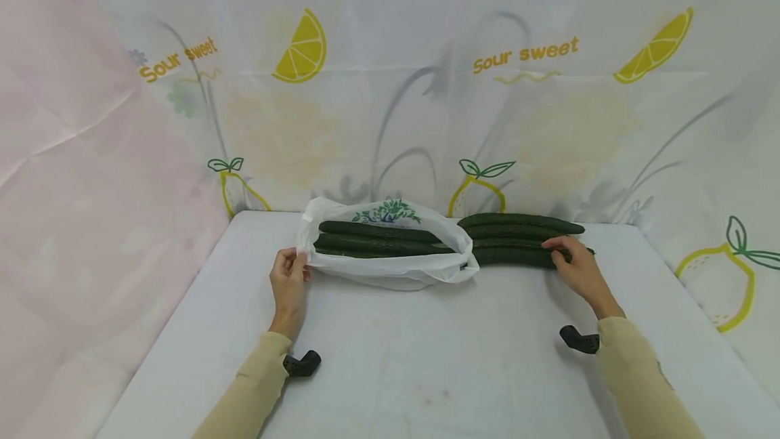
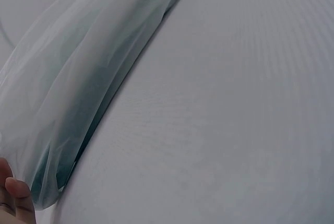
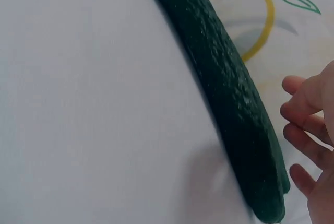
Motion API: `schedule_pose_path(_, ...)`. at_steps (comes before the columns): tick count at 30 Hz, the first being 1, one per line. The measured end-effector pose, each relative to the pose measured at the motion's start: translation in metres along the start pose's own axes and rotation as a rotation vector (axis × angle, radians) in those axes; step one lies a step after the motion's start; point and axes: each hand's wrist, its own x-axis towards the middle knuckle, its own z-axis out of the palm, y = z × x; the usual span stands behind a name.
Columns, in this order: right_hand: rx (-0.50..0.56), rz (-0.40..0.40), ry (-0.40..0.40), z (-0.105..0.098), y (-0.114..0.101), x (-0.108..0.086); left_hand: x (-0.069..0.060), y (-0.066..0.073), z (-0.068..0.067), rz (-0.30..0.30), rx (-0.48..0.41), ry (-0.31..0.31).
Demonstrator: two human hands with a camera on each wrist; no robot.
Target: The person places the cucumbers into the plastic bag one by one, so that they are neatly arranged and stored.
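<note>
The outer cucumbers (image 1: 514,258) lie just under and leftward of your right hand (image 1: 581,276), their long axes running side to side across the table (image 1: 426,358), close against one another. That line seems to be the relation that matters most: their left ends meet the right end of the white plastic bag (image 1: 390,275), which stretches the same way, so cucumbers and bag sit nearly end to end. Your right hand is clearly the nearer one, at their far right tips; its fingers are loosely bent and apart, and in the right wrist view a gap shows between them and the nearest cucumber, so you appear to be gripping nothing. Your left hand (image 1: 289,286) is at the opposite end, thumb and fingers pinching the bag's left edge. The bag's mouth gapes upward, and inside it the bagged cucumbers (image 1: 378,246) lie lengthwise, parallel to the outer ones. As for print, the bag's back wall carries a green leafy motif (image 1: 390,212) with some blue below it, but you can't make out any brand there. The backdrop (image 1: 390,120) behind reads "Sour sweet" twice in orange lettering (image 1: 525,55), each near a yellow lemon slice (image 1: 302,49).
</note>
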Motion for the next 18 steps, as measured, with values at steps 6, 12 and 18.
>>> schedule_pose_path(6, 0.006, 0.036, 0.047, -0.005, 0.014, -0.009, 0.000, 0.001, -0.001, -0.011, -0.004, -0.014)
schedule_pose_path(12, 0.038, 0.053, 0.086, -0.005, 0.027, -0.018, -0.005, 0.012, -0.001, -0.017, -0.013, -0.039)
schedule_pose_path(18, 0.074, -0.004, 0.098, 0.000, 0.037, -0.022, -0.012, 0.026, 0.000, -0.006, 0.013, -0.045)
